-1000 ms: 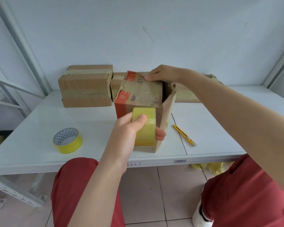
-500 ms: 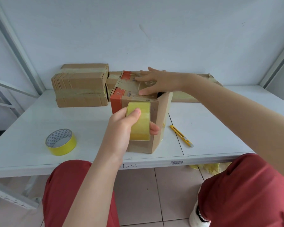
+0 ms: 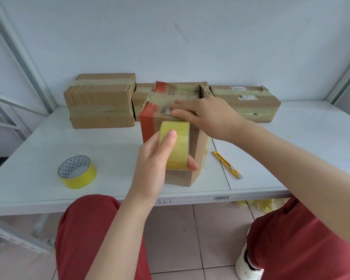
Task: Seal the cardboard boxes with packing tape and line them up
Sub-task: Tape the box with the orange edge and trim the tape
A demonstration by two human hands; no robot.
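Head view: left hand partly hides tape roll.

Yellow tape roll, brown box (orange-red band), spare roll perhaps triangle-patterned inside

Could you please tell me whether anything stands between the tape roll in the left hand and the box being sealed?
Nothing visible does. The left hand grips the tape roll right in front of the box, and the right hand presses flat on its top, above the roll.
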